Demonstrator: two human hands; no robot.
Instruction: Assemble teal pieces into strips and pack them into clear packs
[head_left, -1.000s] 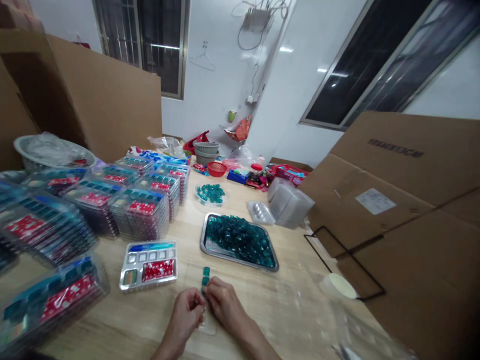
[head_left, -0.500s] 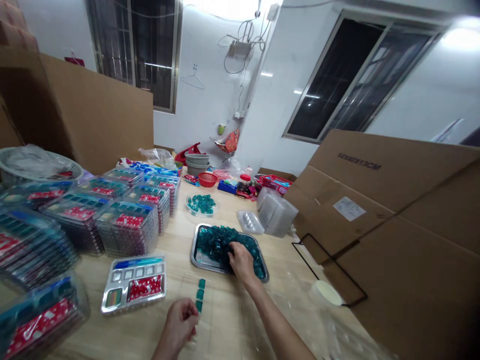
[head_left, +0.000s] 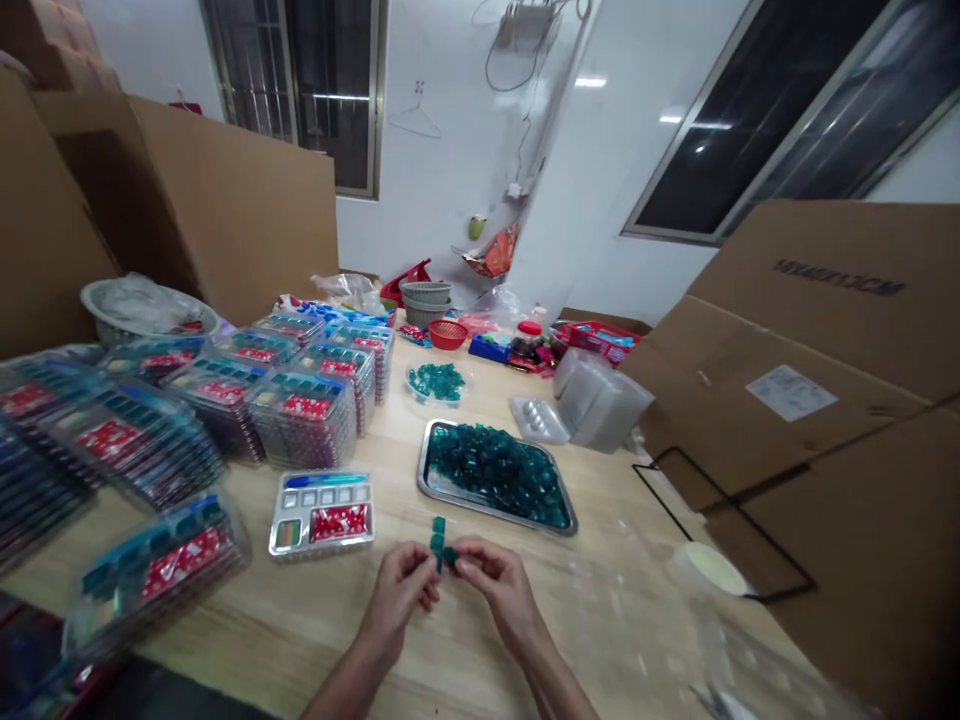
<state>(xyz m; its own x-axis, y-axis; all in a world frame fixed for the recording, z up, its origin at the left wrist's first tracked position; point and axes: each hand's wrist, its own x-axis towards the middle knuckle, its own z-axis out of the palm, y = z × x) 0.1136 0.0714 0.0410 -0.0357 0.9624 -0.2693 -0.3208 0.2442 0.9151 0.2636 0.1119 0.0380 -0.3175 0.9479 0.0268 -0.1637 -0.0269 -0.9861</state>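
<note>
My right hand (head_left: 501,582) pinches a small teal gel-like block (head_left: 450,556) between thumb and fingers. Beside it, my left hand (head_left: 403,588) is closed in a pinch at the lower end of a short row of teal blocks (head_left: 438,532); what its fingertips grip is too small to make out. Just beyond both hands, a metal tray (head_left: 495,512) carries a heap of the same teal blocks (head_left: 501,465). Left of my hands lies a clear compartment tray (head_left: 321,548) with a blue pen, a red spotted packet and a striped multicoloured piece.
Stacks of filled clear packs (head_left: 304,425) cover the left side. A round clear dish (head_left: 437,384) of teal pieces sits behind the metal tray. Nested empty plastic trays (head_left: 604,405), a black wire frame (head_left: 739,500) and a large carton (head_left: 832,400) stand on the right.
My right hand has left the heap in the metal tray and come back beside my left hand with a teal block. The camera view has shifted, so the table's things appear farther right.
</note>
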